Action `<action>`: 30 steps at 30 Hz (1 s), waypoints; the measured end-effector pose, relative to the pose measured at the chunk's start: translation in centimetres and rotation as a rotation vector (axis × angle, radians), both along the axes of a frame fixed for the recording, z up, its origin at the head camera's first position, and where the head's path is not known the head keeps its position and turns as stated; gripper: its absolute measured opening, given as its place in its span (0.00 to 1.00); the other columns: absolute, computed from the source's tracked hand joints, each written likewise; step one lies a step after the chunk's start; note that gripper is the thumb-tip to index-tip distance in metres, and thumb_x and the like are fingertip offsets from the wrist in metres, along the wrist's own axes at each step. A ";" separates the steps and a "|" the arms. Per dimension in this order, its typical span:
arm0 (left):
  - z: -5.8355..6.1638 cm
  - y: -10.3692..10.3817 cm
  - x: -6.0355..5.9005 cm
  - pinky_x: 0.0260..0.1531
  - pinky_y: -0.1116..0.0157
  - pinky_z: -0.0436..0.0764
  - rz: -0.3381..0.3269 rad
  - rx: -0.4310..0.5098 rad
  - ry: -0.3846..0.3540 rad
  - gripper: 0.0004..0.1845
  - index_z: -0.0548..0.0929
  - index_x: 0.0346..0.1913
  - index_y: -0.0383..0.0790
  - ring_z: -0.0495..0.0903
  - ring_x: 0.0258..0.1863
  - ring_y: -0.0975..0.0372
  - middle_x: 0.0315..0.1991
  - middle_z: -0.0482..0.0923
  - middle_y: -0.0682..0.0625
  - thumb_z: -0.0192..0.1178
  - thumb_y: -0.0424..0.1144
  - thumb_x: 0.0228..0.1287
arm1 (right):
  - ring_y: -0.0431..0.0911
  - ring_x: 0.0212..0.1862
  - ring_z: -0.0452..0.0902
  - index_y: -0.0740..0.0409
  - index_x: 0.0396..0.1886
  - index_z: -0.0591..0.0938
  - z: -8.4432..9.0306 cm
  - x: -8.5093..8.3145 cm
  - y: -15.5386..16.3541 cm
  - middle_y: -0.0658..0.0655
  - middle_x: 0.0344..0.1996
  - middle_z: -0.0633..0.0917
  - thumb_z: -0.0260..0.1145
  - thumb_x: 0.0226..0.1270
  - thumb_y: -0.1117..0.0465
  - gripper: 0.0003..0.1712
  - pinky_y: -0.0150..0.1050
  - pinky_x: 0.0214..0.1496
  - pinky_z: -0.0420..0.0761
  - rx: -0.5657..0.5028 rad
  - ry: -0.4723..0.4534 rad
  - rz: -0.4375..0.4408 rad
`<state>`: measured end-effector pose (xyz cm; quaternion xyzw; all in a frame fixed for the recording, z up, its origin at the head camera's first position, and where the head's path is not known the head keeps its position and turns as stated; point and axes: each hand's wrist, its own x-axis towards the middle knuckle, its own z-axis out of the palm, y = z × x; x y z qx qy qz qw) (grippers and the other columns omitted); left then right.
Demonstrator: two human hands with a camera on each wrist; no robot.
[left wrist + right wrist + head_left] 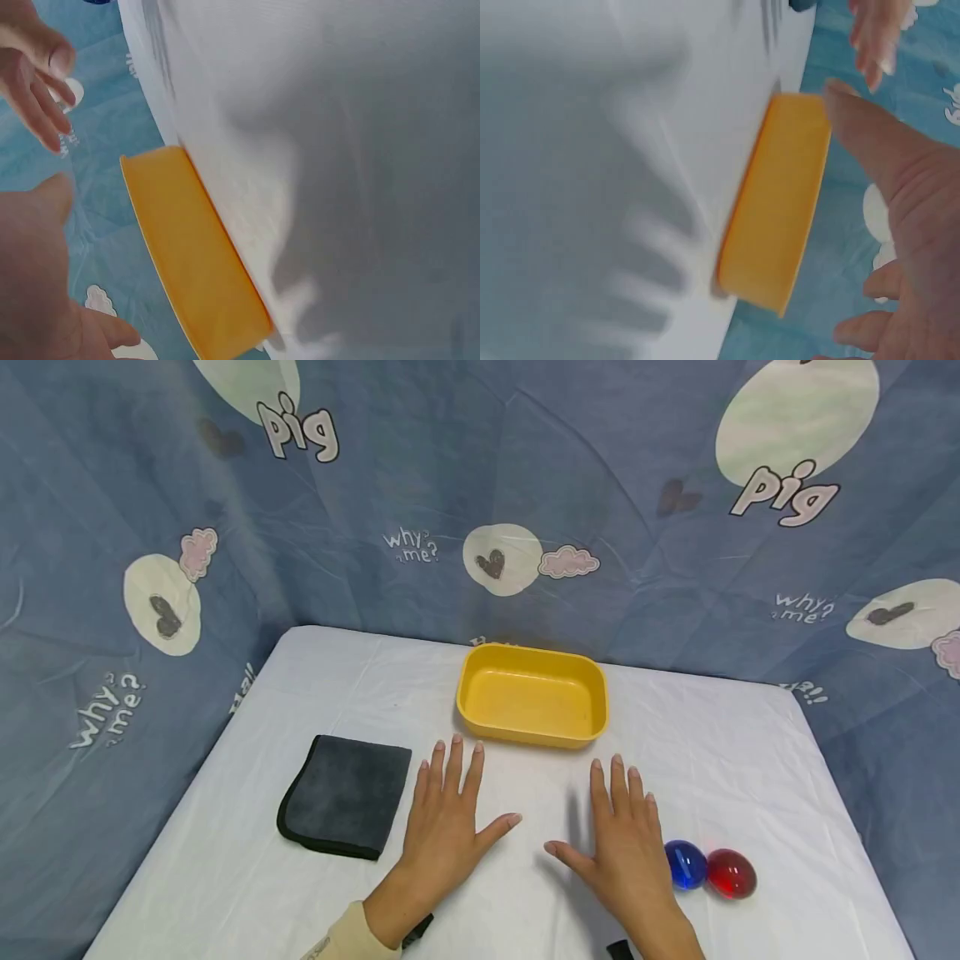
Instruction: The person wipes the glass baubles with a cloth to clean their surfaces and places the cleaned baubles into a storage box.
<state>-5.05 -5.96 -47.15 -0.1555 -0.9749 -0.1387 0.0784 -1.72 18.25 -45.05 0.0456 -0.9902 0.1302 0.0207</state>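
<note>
Resting flat on the white worktop (675, 752), both hands lie palm down with fingers straight and spread, holding nothing. The left hand (448, 822) sits just right of a folded dark grey cloth (347, 795), a narrow strip of bare sheet between them; the right hand (625, 842) lies beside it with thumbs pointing toward each other across an open gap. At 12 o'clock from that gap stands a yellow tub (531, 696), open side up, its near rim just beyond the fingertips (457, 745) of the left hand and not touching them. At 3 o'clock from the right hand a blue ball (686, 864) lies just beside the hand's outer edge, and a red ball (731, 873) lies just beside the blue one on its far side. Open sheet runs from the balls toward the worktop's right edge, and from the cloth toward the left edge. The tub stands close to the back edge, where a blue printed curtain (420, 468) rises. Both wrist views are blurred, showing mostly the tub's yellow wall (196, 259) and white sheet.
</note>
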 end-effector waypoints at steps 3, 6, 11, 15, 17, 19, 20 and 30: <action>-0.1 -0.3 -0.1 0.75 0.38 0.52 0.031 -0.010 -0.021 0.58 0.56 0.83 0.38 0.48 0.80 0.36 0.82 0.48 0.32 0.60 0.76 0.64 | 0.72 0.79 0.46 0.64 0.84 0.54 0.4 0.2 0.9 0.73 0.81 0.52 0.83 0.49 0.32 0.75 0.70 0.75 0.54 0.005 0.003 -0.009; -0.3 -0.7 -0.2 0.75 0.39 0.53 0.068 -0.027 -0.028 0.61 0.56 0.82 0.35 0.50 0.79 0.34 0.81 0.48 0.30 0.64 0.75 0.61 | 0.73 0.79 0.47 0.66 0.83 0.53 0.7 0.5 1.8 0.75 0.80 0.53 0.85 0.46 0.35 0.77 0.70 0.75 0.55 0.013 -0.008 -0.026; -0.6 -1.6 -0.4 0.75 0.40 0.55 0.113 -0.029 -0.009 0.63 0.57 0.79 0.24 0.52 0.78 0.34 0.78 0.51 0.24 0.70 0.70 0.59 | 0.74 0.78 0.48 0.74 0.81 0.53 1.1 1.0 3.3 0.77 0.79 0.54 0.88 0.45 0.39 0.77 0.69 0.75 0.55 0.022 -0.049 -0.056; -0.6 -2.7 -0.6 0.74 0.40 0.57 0.150 -0.041 -0.013 0.62 0.58 0.76 0.18 0.54 0.78 0.34 0.76 0.52 0.21 0.71 0.67 0.60 | 0.74 0.77 0.51 0.78 0.79 0.54 1.2 1.5 4.3 0.79 0.77 0.57 0.88 0.45 0.41 0.76 0.69 0.75 0.55 0.038 -0.095 -0.073; -0.6 -3.2 -0.7 0.74 0.40 0.58 0.168 -0.052 -0.028 0.62 0.58 0.75 0.15 0.54 0.77 0.33 0.76 0.52 0.19 0.71 0.66 0.61 | 0.74 0.76 0.52 0.79 0.78 0.55 1.2 1.7 4.7 0.80 0.76 0.58 0.88 0.44 0.42 0.75 0.69 0.75 0.56 0.051 -0.102 -0.073; -0.6 -3.6 -0.8 0.74 0.40 0.58 0.186 -0.064 -0.061 0.62 0.57 0.74 0.14 0.53 0.77 0.32 0.76 0.51 0.19 0.70 0.66 0.62 | 0.74 0.76 0.53 0.80 0.77 0.56 1.2 1.8 5.1 0.80 0.75 0.59 0.88 0.45 0.43 0.74 0.68 0.75 0.57 0.060 -0.112 -0.075; -0.6 -3.8 -0.8 0.74 0.40 0.57 0.195 -0.065 -0.080 0.63 0.56 0.74 0.13 0.52 0.77 0.32 0.76 0.50 0.18 0.70 0.66 0.62 | 0.74 0.76 0.54 0.80 0.77 0.57 1.2 1.9 5.2 0.80 0.75 0.60 0.88 0.45 0.42 0.74 0.69 0.74 0.57 0.066 -0.116 -0.076; -0.6 -5.5 -0.9 0.74 0.38 0.54 0.267 -0.086 -0.240 0.60 0.56 0.75 0.14 0.51 0.77 0.31 0.76 0.50 0.19 0.71 0.62 0.64 | 0.77 0.72 0.60 0.85 0.69 0.65 1.0 2.7 6.3 0.84 0.70 0.65 0.89 0.46 0.54 0.61 0.66 0.74 0.60 0.111 -0.071 -0.038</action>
